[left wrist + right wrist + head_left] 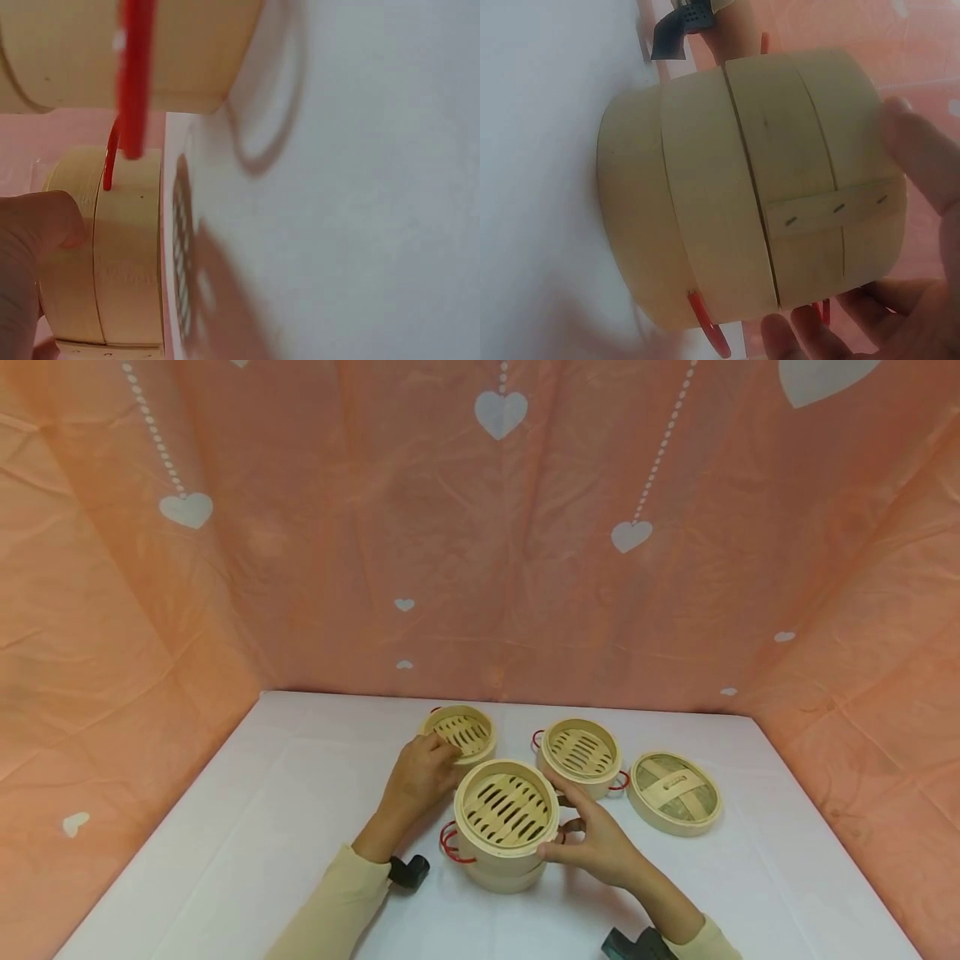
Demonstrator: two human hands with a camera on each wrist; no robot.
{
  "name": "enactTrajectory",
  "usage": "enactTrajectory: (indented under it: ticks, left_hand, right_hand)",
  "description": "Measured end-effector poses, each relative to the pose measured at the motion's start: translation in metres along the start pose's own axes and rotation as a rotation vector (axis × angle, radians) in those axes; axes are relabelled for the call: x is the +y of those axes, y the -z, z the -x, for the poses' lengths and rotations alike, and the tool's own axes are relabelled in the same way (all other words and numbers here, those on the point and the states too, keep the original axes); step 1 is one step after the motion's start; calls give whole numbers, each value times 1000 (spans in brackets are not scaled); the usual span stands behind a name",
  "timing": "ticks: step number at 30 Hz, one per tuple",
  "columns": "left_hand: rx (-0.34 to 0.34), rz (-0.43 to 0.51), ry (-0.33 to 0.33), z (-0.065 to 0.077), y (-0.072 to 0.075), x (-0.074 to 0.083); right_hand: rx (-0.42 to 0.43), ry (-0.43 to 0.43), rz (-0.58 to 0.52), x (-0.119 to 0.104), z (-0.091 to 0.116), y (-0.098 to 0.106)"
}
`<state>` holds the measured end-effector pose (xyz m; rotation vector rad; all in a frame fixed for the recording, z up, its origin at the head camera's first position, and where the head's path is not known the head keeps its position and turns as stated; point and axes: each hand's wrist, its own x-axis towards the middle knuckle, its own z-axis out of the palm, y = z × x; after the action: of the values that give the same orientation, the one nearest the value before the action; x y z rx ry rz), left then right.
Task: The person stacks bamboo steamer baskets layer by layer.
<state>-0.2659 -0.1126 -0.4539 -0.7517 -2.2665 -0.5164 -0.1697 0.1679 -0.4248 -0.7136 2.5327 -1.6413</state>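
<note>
Near the table's middle stands a stack of two bamboo steamer baskets [504, 864], with red cord handles [709, 326] and a slotted floor in the top one. My right hand [596, 839] holds this stack from its right side, thumb at the top rim and fingers curled around the far side. Behind and to the left is another bamboo steamer basket [472, 735]. My left hand [423, 774] grips its near left side, the thumb pressed on the wall in the left wrist view. A slotted shadow [182, 255] falls beside that basket's base; other fingers are mostly hidden.
Behind the stack to the right sits another steamer basket [581, 752] with red handles. A woven bamboo lid [675, 793] lies farther right. White cloth covers the table [285, 777], and an orange curtain [487, 568] with hearts hangs around its back and sides.
</note>
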Motion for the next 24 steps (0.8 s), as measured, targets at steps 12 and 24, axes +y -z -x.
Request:
enactTrajectory:
  ticks: [12, 24]
  left_hand:
    - [17, 33, 73, -1, 17, 1]
    - [51, 75, 84, -6, 32, 9]
  right_hand:
    - [-5, 1, -18, 6, -1, 0]
    - [11, -43, -17, 5, -1, 0]
